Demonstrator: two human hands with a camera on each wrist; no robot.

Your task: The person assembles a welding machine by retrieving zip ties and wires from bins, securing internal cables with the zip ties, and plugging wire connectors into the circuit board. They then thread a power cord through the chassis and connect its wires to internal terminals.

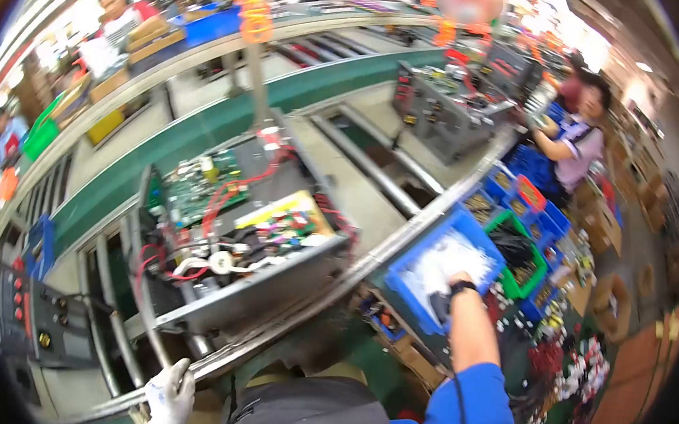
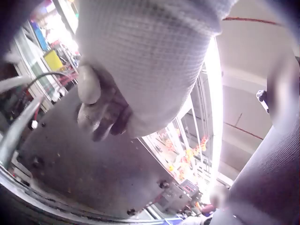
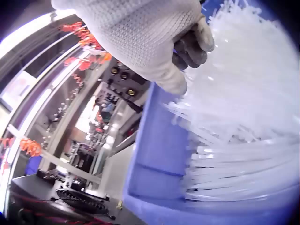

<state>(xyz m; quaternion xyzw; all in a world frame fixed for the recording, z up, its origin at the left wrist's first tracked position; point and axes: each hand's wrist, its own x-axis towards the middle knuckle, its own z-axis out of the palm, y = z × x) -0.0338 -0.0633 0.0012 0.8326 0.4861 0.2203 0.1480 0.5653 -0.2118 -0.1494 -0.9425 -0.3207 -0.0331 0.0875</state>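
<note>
A blue bin (image 1: 409, 275) holds a pile of white plastic strips, like cable ties (image 3: 253, 79). My gloved right hand (image 1: 456, 275) reaches into it; in the right wrist view that hand (image 3: 150, 42) has bent fingers against the strips, and whether any are gripped is hidden. Beside the conveyor's front rail, my gloved left hand (image 1: 169, 398) hangs with loosely curled fingers and nothing visible in them. The left wrist view shows this hand (image 2: 140, 65) in front of a grey metal panel (image 2: 93, 164). An open grey case (image 1: 262, 282) with circuit boards and red wires lies on the conveyor.
Another open case (image 1: 442, 120) stands farther along the line, and a dark unit (image 1: 48, 317) is at the left. A green bin (image 1: 538, 271) and small blue bins adjoin the blue bin. One person (image 1: 580, 147) works at the right; another (image 1: 119, 19) is across the line.
</note>
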